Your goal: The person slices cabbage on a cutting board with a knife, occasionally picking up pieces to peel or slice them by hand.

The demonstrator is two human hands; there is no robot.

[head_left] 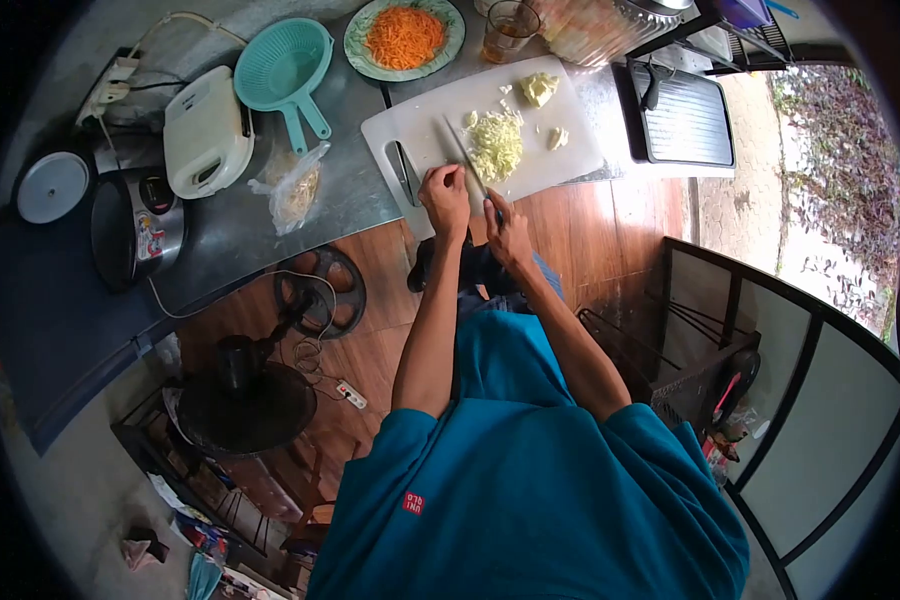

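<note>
1. OK, clock reference: centre is the chopped cabbage (497,145) on the white cutting board (425,135), 12 is top of view.
2. Right hand (510,236): at 6, fingers wrapped round the dark handle of the knife (466,158), closed grip. Forearm rises from the elbow toward 11, wrist roughly in line.
3. Knife: blade lies along the pile's 8-9 side, tip pointing to 11. Can't tell if the edge touches the board.
4. Left hand (445,198): at 7-8, over the board's near edge, just beside the blade. Fingers curled, tips drawn in to the thumb; can't tell if anything is pinched. Forearm runs almost straight up, leaning slightly toward 1.
5. Both elbows bent, forearms converging on the board.
6. Also on the board: cabbage chunk (540,90) at 1, small piece (558,138) at 3.
7. Around: shredded carrot (405,38) on a plate (455,52) at 10-11, turquoise colander (282,65) at 10, plastic bag (295,195) at 8-9.
</note>
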